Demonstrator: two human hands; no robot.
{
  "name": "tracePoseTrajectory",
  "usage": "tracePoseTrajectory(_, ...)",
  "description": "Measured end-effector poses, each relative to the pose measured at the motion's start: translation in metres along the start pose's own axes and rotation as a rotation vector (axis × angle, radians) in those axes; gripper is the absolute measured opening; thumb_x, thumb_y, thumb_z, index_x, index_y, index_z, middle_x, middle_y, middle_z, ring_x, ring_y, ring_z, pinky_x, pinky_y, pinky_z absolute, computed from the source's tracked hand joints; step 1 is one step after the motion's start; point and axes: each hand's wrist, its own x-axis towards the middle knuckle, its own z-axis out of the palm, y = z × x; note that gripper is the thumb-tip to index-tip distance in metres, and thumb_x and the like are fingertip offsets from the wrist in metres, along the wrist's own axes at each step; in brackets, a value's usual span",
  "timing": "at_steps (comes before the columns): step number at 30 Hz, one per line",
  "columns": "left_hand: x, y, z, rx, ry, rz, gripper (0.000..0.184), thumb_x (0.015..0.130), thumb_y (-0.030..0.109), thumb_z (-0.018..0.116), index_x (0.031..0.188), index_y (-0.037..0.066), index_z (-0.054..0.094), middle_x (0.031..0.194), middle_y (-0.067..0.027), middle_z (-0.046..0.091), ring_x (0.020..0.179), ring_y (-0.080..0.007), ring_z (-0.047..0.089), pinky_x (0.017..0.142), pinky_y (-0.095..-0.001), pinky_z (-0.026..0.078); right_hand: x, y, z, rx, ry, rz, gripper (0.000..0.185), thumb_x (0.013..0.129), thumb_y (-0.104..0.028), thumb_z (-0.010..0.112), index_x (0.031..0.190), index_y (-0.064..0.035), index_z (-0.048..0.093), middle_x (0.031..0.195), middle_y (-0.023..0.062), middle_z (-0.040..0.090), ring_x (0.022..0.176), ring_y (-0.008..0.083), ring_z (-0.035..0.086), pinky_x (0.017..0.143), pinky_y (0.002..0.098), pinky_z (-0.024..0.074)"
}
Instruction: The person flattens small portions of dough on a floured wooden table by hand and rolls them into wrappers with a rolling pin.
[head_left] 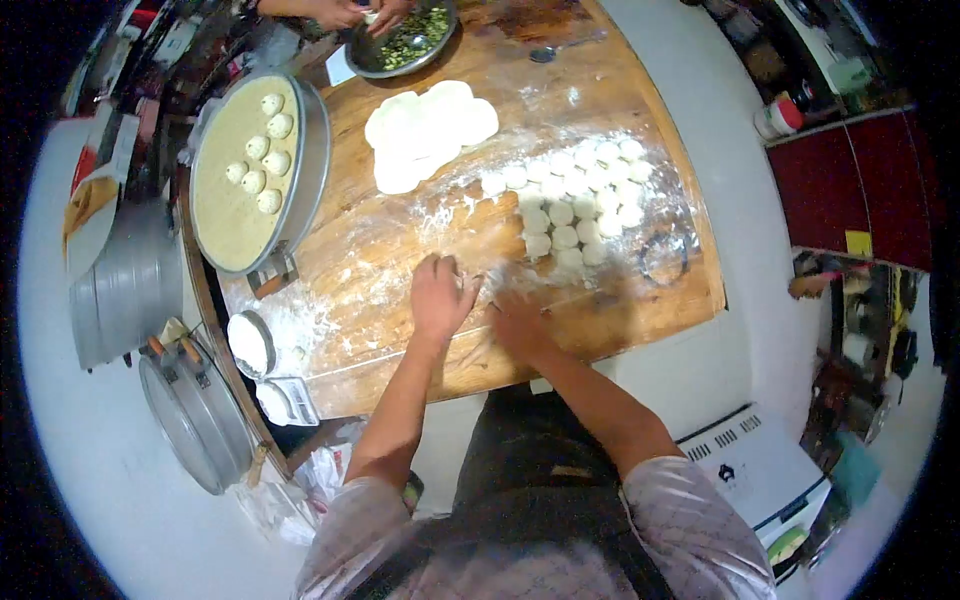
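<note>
My left hand (440,298) is low over the floured wooden table, thumb held apart from its partly bent fingers. A small pale patch shows by its fingertips; whether it is dough or flour I cannot make out. My right hand (517,322) is close beside it, smeared by motion, so its fingers and anything in them are unclear. Just beyond the hands lies a blurred wood-coloured shape (494,228). Rows of small round dough pieces (563,237) lie to the right of it. Farther back, flat dough wrappers (425,130) overlap in a pile.
A round steamer tray (222,215) at left holds several filled buns (268,202). Across the table, another person's hands (345,12) work over a bowl of green filling (405,50). A spoon (545,54) lies at the back. A flour bowl (250,343) and scale (300,398) stand front left.
</note>
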Motion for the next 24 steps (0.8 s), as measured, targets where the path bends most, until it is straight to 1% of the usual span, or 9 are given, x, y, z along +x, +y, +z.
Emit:
tracePoseTrajectory(1, 0.008, -0.002, 0.011, -0.057, -0.031, -0.013, 0.066, 0.090, 0.044, 0.074, 0.139, 0.005, 0.055, 0.152, -0.0333, 0.041, 0.140, -0.0507, 0.039, 0.117, -0.0563, 0.033, 0.002, 0.002, -0.001, -0.028, 0.062, -0.037, 0.033, 0.087, -0.026, 0.065, 0.115, -0.0082, 0.069, 0.116, 0.0132, 0.066, 0.111, 0.0335, 0.063, 0.095, 0.0566, 0.0480)
tracePoseTrajectory(8, 0.046, -0.007, 0.032, 0.069, -0.060, 0.031, 0.076, 0.089, 0.048, 0.073, 0.154, 0.018, 0.048, 0.164, -0.0298, 0.025, 0.149, -0.0500, 0.028, 0.124, -0.0601, 0.020, 0.002, 0.017, 0.033, -0.058, -0.070, -0.042, 0.031, 0.087, -0.020, 0.063, 0.115, -0.0077, 0.068, 0.120, 0.0142, 0.063, 0.114, 0.0346, 0.058, 0.099, 0.0530, 0.0457)
tracePoseTrajectory(10, 0.049, -0.023, 0.052, -0.013, 0.027, 0.099, 0.068, 0.091, 0.048, 0.070, 0.151, 0.019, 0.053, 0.165, -0.0256, 0.026, 0.148, -0.0499, 0.029, 0.124, -0.0600, 0.021, 0.006, 0.021, 0.030, -0.088, -0.071, -0.059, 0.031, 0.086, -0.019, 0.064, 0.115, -0.0066, 0.068, 0.118, 0.0148, 0.063, 0.113, 0.0345, 0.059, 0.097, 0.0531, 0.0462)
tracePoseTrajectory(11, 0.047, -0.026, 0.061, -0.108, 0.189, 0.118, 0.052, 0.094, 0.043, 0.067, 0.139, 0.018, 0.064, 0.159, -0.0224, 0.039, 0.143, -0.0485, 0.037, 0.120, -0.0621, 0.026, 0.010, 0.020, 0.023, -0.105, -0.066, -0.066, 0.031, 0.086, -0.019, 0.064, 0.115, -0.0063, 0.068, 0.118, 0.0150, 0.063, 0.112, 0.0345, 0.059, 0.097, 0.0531, 0.0463)
tracePoseTrajectory(12, 0.046, -0.036, 0.069, -0.108, 0.205, 0.121, 0.052, 0.094, 0.043, 0.067, 0.139, 0.018, 0.064, 0.159, -0.0224, 0.039, 0.143, -0.0485, 0.037, 0.120, -0.0621, 0.026, 0.012, 0.011, -0.002, -0.114, -0.079, -0.032, 0.031, 0.086, -0.018, 0.064, 0.114, -0.0056, 0.067, 0.115, 0.0156, 0.063, 0.108, 0.0347, 0.060, 0.095, 0.0523, 0.0471)
tracePoseTrajectory(14, 0.026, -0.055, 0.079, -0.183, -0.224, 0.183, 0.037, 0.095, 0.035, 0.065, 0.125, 0.015, 0.071, 0.142, -0.0206, 0.054, 0.133, -0.0444, 0.047, 0.113, -0.0653, 0.033, 0.008, 0.000, -0.022, -0.115, -0.105, 0.003, 0.030, 0.085, -0.017, 0.065, 0.113, -0.0048, 0.066, 0.112, 0.0162, 0.063, 0.105, 0.0349, 0.061, 0.093, 0.0515, 0.0478)
tracePoseTrajectory(17, -0.013, -0.034, 0.085, -0.343, -0.150, 0.016, 0.032, 0.092, 0.027, 0.066, 0.120, 0.013, 0.071, 0.136, -0.0206, 0.056, 0.126, -0.0434, 0.050, 0.108, -0.0606, 0.038, 0.015, 0.020, -0.025, -0.218, 0.057, -0.082, 0.025, 0.085, -0.015, 0.064, 0.108, -0.0049, 0.064, 0.105, 0.0167, 0.062, 0.096, 0.0366, 0.062, 0.085, 0.0517, 0.0491)
tracePoseTrajectory(20, -0.049, -0.017, 0.100, -0.572, -0.072, -0.221, 0.026, 0.088, 0.017, 0.069, 0.112, 0.010, 0.072, 0.126, -0.0206, 0.059, 0.117, -0.0419, 0.054, 0.100, -0.0536, 0.045, 0.060, 0.026, -0.001, -0.016, 0.205, 0.074, 0.021, 0.088, -0.018, 0.060, 0.105, -0.0049, 0.062, 0.101, 0.0173, 0.060, 0.094, 0.0393, 0.060, 0.080, 0.0535, 0.0471)
tracePoseTrajectory(24, -0.028, -0.035, 0.106, -0.692, -0.114, -0.147, 0.031, 0.085, 0.012, 0.070, 0.116, 0.007, 0.070, 0.122, -0.0212, 0.060, 0.109, -0.0442, 0.058, 0.095, -0.0504, 0.049, 0.109, 0.015, -0.011, -0.011, 0.092, 0.173, 0.019, 0.090, -0.015, 0.058, 0.106, -0.0063, 0.063, 0.099, 0.0175, 0.059, 0.095, 0.0400, 0.060, 0.079, 0.0524, 0.0462)
